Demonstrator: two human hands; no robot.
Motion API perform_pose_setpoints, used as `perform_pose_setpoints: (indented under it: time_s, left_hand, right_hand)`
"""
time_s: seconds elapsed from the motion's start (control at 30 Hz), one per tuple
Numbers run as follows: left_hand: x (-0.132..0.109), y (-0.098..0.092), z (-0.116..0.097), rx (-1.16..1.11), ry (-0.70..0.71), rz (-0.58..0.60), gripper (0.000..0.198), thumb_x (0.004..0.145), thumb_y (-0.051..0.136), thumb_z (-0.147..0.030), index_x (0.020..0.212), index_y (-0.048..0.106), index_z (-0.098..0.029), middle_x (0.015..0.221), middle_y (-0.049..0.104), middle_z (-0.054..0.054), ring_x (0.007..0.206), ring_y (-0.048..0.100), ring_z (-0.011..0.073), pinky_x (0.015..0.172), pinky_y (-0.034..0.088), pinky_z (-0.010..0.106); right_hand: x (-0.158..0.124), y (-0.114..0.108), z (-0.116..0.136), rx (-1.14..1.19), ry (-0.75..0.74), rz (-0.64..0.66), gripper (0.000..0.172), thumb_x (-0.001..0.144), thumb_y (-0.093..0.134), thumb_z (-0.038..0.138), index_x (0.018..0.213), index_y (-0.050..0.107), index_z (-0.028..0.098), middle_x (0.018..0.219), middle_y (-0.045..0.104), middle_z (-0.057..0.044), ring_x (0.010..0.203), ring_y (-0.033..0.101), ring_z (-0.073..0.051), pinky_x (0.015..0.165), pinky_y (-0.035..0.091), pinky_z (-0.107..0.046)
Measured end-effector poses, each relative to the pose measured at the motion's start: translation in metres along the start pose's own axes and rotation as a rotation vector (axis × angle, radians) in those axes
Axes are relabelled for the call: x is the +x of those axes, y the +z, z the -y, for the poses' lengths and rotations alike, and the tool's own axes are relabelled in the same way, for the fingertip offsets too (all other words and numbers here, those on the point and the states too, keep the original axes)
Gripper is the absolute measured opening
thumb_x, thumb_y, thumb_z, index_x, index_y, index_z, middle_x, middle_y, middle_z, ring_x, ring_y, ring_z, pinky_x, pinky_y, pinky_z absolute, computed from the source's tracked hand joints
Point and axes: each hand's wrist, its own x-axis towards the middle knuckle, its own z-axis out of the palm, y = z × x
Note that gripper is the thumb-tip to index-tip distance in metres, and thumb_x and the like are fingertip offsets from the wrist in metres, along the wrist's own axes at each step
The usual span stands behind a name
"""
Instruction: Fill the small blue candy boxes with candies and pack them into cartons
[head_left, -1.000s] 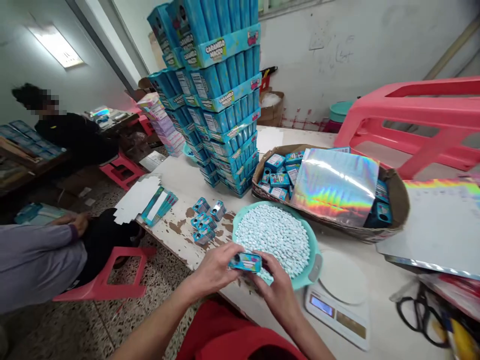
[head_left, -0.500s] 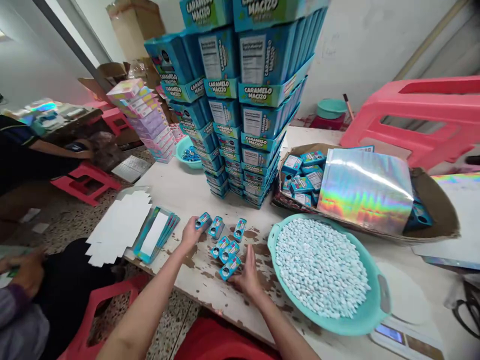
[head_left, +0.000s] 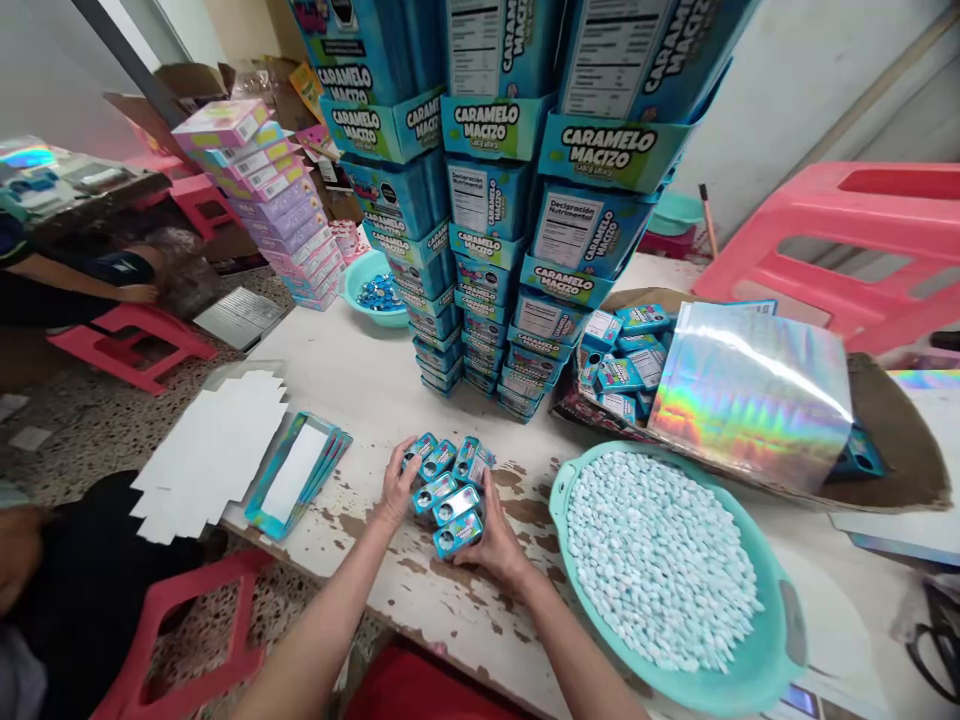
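Several small blue candy boxes stand close together on the worn white table, a round opening showing on their tops. My left hand presses its curved fingers against the upper-left box. On the other side, my right hand wraps around the group, thumb up along a tilted box and fingers by the lowest one. The group is squeezed between both hands. To the right is a turquoise basin full of pale blue candies.
Tall stacks of blue display boxes rise behind. Flat white cartons and folded blue trays lie left. At right stand a cardboard box with a shiny holographic sheet and a pink stool. A person sits at left.
The scattered small boxes have been pushed together into one tight group. My right hand has moved up against their right side, and my left hand still touches the left boxes. The view has shifted closer.
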Motion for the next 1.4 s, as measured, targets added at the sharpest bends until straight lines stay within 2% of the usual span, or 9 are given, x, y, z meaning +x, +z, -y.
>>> perform_pose_setpoints:
  time_s: [0.2, 0.4, 0.63, 0.77, 0.93, 1.07, 1.2, 1.3, 1.4]
  left_hand:
    - [-0.005, 0.016, 0.014, -0.048, -0.008, -0.066, 0.052, 0.082, 0.051, -0.046, 0.126, 0.047, -0.019, 0.123, 0.055, 0.009, 0.115, 0.052, 0.0227, 0.098, 0.039, 0.035]
    - [-0.004, 0.03, 0.008, -0.224, -0.048, 0.032, 0.05, 0.083, 0.048, -0.049, 0.121, 0.053, -0.016, 0.123, 0.057, 0.011, 0.113, 0.054, 0.0235, 0.096, 0.042, 0.034]
    - [0.001, 0.038, 0.008, -0.324, -0.093, 0.093, 0.055, 0.082, 0.047, -0.053, 0.12, 0.056, -0.014, 0.122, 0.06, 0.011, 0.112, 0.055, 0.025, 0.093, 0.045, 0.035]
    - [0.007, 0.035, 0.014, -0.354, -0.119, 0.126, 0.054, 0.078, 0.055, -0.049, 0.119, 0.055, -0.015, 0.12, 0.061, 0.009, 0.109, 0.056, 0.0256, 0.092, 0.044, 0.035]
    - [0.021, 0.024, 0.006, 0.003, -0.033, 0.219, 0.059, 0.076, 0.061, -0.047, 0.127, 0.05, -0.02, 0.126, 0.054, 0.009, 0.115, 0.05, 0.0258, 0.098, 0.039, 0.037]
    - [0.038, 0.024, -0.012, 0.392, 0.155, 0.364, 0.081, 0.065, 0.072, -0.047, 0.136, 0.04, -0.024, 0.133, 0.044, 0.011, 0.12, 0.045, 0.0278, 0.1, 0.037, 0.039]
    - [0.052, 0.027, -0.027, 0.595, 0.189, 0.559, 0.085, 0.061, 0.073, -0.048, 0.136, 0.042, -0.024, 0.129, 0.045, 0.012, 0.118, 0.045, 0.0295, 0.098, 0.039, 0.038]
    - [0.048, 0.038, -0.038, 0.704, 0.111, 0.52, 0.083, 0.067, 0.064, -0.057, 0.138, 0.038, -0.023, 0.128, 0.046, 0.012, 0.116, 0.047, 0.0294, 0.096, 0.039, 0.039]
    - [0.034, 0.064, -0.049, 0.93, -0.011, 0.374, 0.098, 0.06, 0.056, -0.074, 0.142, 0.029, -0.027, 0.136, 0.038, 0.017, 0.119, 0.041, 0.0386, 0.09, 0.04, 0.051]
  right_hand:
    - [-0.001, 0.006, -0.013, -0.095, -0.057, 0.013, 0.149, 0.037, 0.089, 0.032, 0.146, -0.011, 0.023, 0.155, -0.005, -0.016, 0.141, 0.001, -0.036, 0.112, 0.019, -0.052]
    - [-0.008, 0.007, -0.011, -0.045, -0.076, -0.071, 0.145, 0.042, 0.088, 0.034, 0.146, -0.013, 0.026, 0.156, -0.002, -0.012, 0.14, 0.007, -0.037, 0.111, 0.022, -0.053]
    - [0.0, 0.009, -0.013, -0.042, -0.092, 0.0, 0.146, 0.044, 0.086, 0.039, 0.143, -0.022, 0.03, 0.155, -0.015, -0.008, 0.141, -0.001, -0.034, 0.112, 0.019, -0.053]
    - [0.006, 0.013, -0.015, -0.017, -0.075, -0.011, 0.149, 0.041, 0.087, 0.043, 0.143, -0.021, 0.028, 0.155, -0.012, -0.009, 0.141, 0.0, -0.035, 0.11, 0.021, -0.056]
    - [0.002, 0.018, -0.012, -0.024, -0.079, -0.072, 0.143, 0.044, 0.086, 0.044, 0.146, -0.012, 0.026, 0.155, 0.003, -0.013, 0.14, 0.009, -0.039, 0.107, 0.026, -0.059]
    - [-0.009, 0.024, -0.003, -0.008, -0.076, -0.159, 0.115, 0.053, 0.083, 0.038, 0.145, 0.014, 0.024, 0.148, 0.026, -0.014, 0.136, 0.026, -0.035, 0.11, 0.026, -0.052]
    - [-0.011, 0.025, 0.005, 0.107, -0.039, -0.205, 0.093, 0.054, 0.082, 0.032, 0.134, 0.035, 0.025, 0.131, 0.045, -0.011, 0.121, 0.045, -0.032, 0.102, 0.037, -0.05]
    - [-0.01, 0.024, 0.007, 0.147, -0.006, -0.201, 0.09, 0.049, 0.084, 0.031, 0.126, 0.039, 0.025, 0.122, 0.051, -0.009, 0.11, 0.052, -0.03, 0.094, 0.043, -0.047]
    - [-0.011, 0.025, 0.007, 0.144, 0.032, -0.198, 0.089, 0.045, 0.084, 0.03, 0.121, 0.039, 0.023, 0.111, 0.055, -0.006, 0.098, 0.056, -0.026, 0.086, 0.047, -0.042]
